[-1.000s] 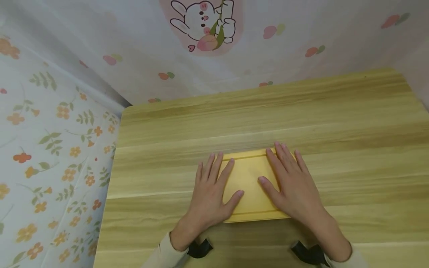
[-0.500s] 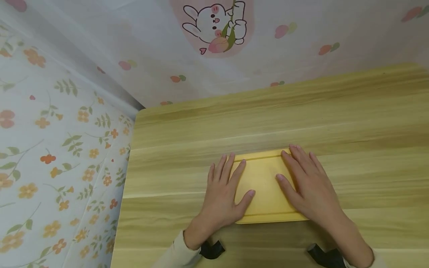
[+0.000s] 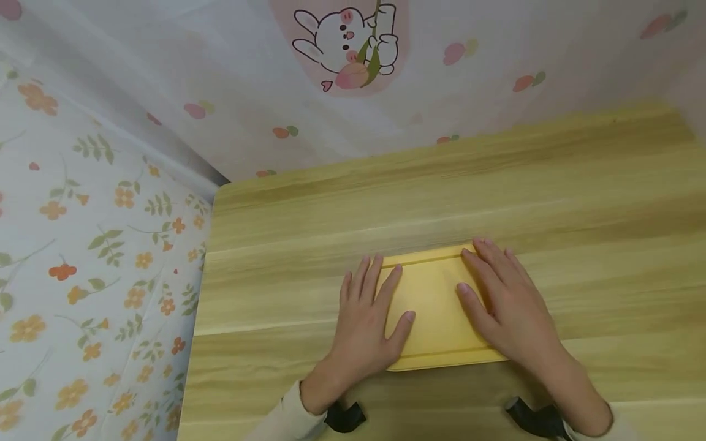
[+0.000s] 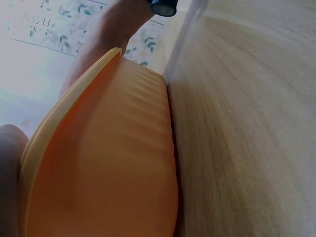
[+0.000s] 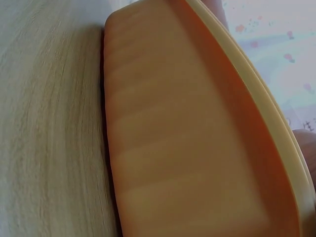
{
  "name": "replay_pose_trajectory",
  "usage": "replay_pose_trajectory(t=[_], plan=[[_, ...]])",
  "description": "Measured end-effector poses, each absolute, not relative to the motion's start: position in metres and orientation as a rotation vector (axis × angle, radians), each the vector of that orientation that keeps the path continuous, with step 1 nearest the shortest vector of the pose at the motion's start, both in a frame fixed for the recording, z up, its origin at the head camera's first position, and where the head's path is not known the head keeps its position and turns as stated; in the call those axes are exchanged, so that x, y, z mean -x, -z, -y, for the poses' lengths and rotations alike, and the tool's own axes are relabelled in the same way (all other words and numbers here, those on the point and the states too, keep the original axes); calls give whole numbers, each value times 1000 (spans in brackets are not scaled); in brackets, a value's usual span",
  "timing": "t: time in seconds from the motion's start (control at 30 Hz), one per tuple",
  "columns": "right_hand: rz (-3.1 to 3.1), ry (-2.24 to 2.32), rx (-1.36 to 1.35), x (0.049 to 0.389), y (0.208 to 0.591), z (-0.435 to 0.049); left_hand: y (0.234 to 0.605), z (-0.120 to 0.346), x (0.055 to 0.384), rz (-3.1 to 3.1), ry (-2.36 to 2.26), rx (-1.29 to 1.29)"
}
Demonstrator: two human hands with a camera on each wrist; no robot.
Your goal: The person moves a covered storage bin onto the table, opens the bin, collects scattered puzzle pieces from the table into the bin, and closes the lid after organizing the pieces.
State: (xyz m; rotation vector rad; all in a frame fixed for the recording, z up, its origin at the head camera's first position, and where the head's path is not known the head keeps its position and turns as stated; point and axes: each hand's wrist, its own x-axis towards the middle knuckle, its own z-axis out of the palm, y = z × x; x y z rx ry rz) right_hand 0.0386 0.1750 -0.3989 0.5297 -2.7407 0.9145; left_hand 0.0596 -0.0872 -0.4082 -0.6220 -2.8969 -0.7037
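A yellow lidded plastic box [image 3: 432, 306] stands on the wooden table, its flat lid facing up. Both wrist views show its ribbed orange-looking side wall, in the left wrist view the wall [image 4: 108, 163] and in the right wrist view the wall [image 5: 168, 128], under a projecting rim. My left hand [image 3: 364, 324] rests flat on the left part of the lid with fingers straight and thumb spread inward. On the right part lies my right hand [image 3: 513, 306], fingers extended past the far edge, thumb on the lid. The box's contents are hidden.
The wood-grain table [image 3: 309, 214] spreads around the box. A white curtain [image 3: 231, 61] with a rabbit print hangs behind it, and a floral curtain [image 3: 110, 294] on the left. Black wrist mounts [image 3: 346, 418] show under the forearms.
The head view has shifted, so table and hands appear a little farther right than a second ago. Both hands stay on the lid, and the box looks unmoved on the table.
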Motion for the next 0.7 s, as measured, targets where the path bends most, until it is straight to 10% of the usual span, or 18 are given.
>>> replay_pose_trajectory(t=[0.7], plan=[[2705, -903, -523, -39, 402, -177, 412, 85, -59, 2811, 763, 654]])
